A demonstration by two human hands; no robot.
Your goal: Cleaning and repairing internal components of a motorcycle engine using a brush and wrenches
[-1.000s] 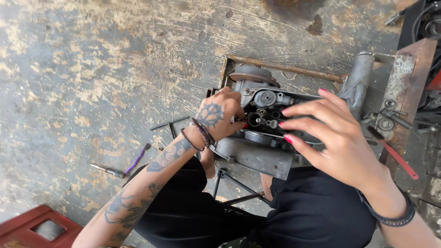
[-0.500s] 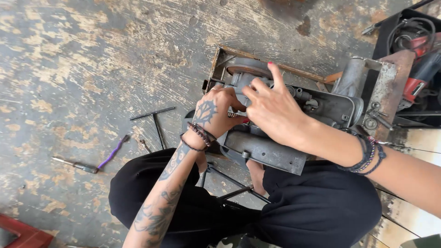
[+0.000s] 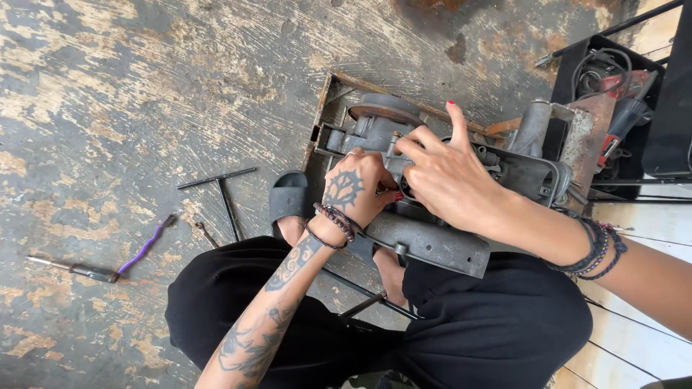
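Observation:
A grey metal engine block (image 3: 432,245) rests between my knees on the worn floor, partly inside a rusty metal tray (image 3: 326,108). My left hand (image 3: 353,189), tattooed on its back, grips the engine's upper left side with curled fingers. My right hand (image 3: 447,176) lies over the engine's middle, fingertips pinched on a small part there and the index finger pointing up. What the fingertips hold is hidden under the hand. Both wrists wear bead bracelets.
A black T-handle wrench (image 3: 223,194), a purple-handled tool (image 3: 144,245) and a metal screwdriver (image 3: 72,268) lie on the floor at left. A black sandal (image 3: 288,198) sits by the tray. A rack with a red power tool (image 3: 613,137) stands at right.
My right hand has come down from hovering above the engine and settled on its middle, fingers now pinched there. The left hand keeps its grip. The view has swung left.

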